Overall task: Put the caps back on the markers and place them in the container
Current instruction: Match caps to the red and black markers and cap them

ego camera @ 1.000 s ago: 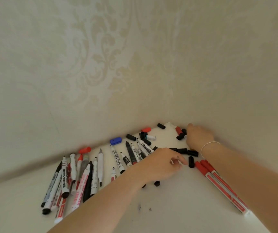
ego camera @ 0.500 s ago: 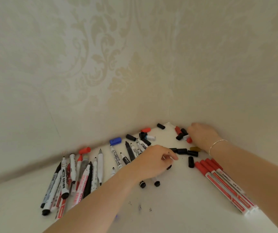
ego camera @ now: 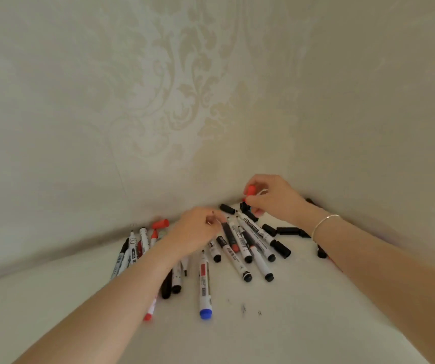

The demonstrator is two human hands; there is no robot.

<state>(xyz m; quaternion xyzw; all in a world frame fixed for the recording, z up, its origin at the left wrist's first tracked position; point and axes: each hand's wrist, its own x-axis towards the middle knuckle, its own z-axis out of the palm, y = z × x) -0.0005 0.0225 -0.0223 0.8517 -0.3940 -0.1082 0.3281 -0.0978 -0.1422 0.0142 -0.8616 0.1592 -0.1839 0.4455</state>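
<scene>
A red cap [ego camera: 250,190] is pinched between the thumb and fingers of the right hand [ego camera: 274,199], lifted above the table [ego camera: 303,324] near the wall corner; loose black caps [ego camera: 287,230] lie just below; the left hand [ego camera: 198,228] rests with curled fingers on the uncapped markers [ego camera: 240,245], whether it grips one cannot be told.

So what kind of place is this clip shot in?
Probably a home room: a pale table pushed into a corner of damask-patterned wallpaper, with loose markers and caps strewn on it. No container in view.
</scene>
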